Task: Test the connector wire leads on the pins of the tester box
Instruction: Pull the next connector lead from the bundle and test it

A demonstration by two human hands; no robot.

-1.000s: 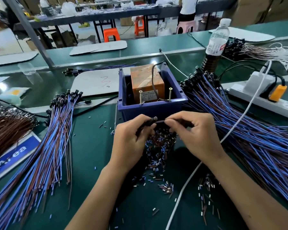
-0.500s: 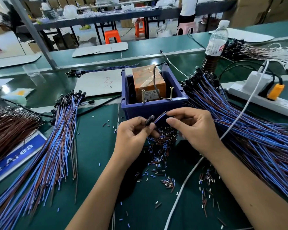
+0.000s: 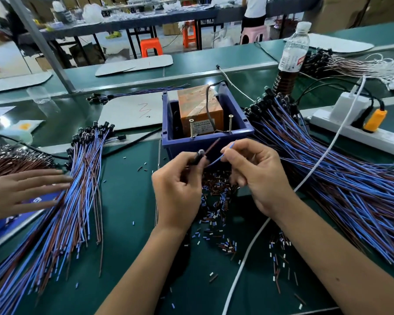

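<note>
The tester box, orange and taped, stands in a blue bin with two upright screw pins, the left pin and the right pin, at its front. My left hand pinches a black connector just in front of the bin. Its brown lead points up toward the pins. My right hand pinches the blue lead and spreads it to the right. Neither lead touches a pin.
Piles of blue and brown wired connectors lie at the left and right. Another person's hand rests on the left pile. Cut insulation bits litter the mat. A water bottle, power strip and white cable are on the right.
My hands rose toward the bin and separated the two leads, brown up and blue to the right. Another person's hand came in at the left onto the wire pile.
</note>
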